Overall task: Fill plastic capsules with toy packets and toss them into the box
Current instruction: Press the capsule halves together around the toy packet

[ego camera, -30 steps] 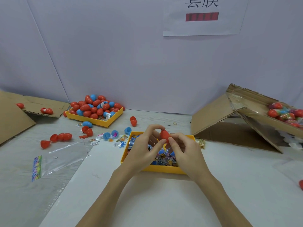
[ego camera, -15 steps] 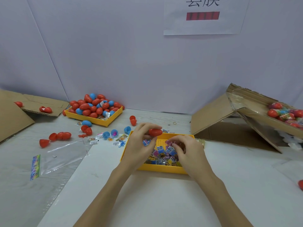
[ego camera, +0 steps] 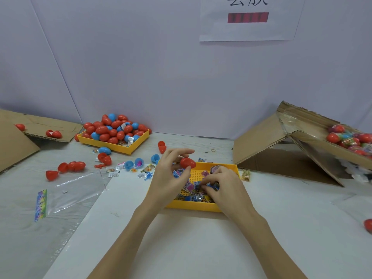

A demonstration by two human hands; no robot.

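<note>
Two hands are working over the near yellow tray [ego camera: 193,207] at the middle of the worktop [ego camera: 201,248]. My left hand [ego camera: 168,179] is holding a red capsule [ego camera: 187,162] between thumb and curled fingers, just above the tray's far left corner. My right hand [ego camera: 225,188] is reaching down into the tray, its fingers pinching at the pile of toy packets [ego camera: 191,190] lying inside; I cannot tell whether one packet is actually gripped. At the far left a second yellow tray [ego camera: 112,144] is sitting heaped with red and blue capsules. At the right a tilted cardboard box [ego camera: 302,137] is holding filled capsules [ego camera: 350,137]. Loose capsule halves [ego camera: 66,168] are lying on the left side of the worktop.
</note>
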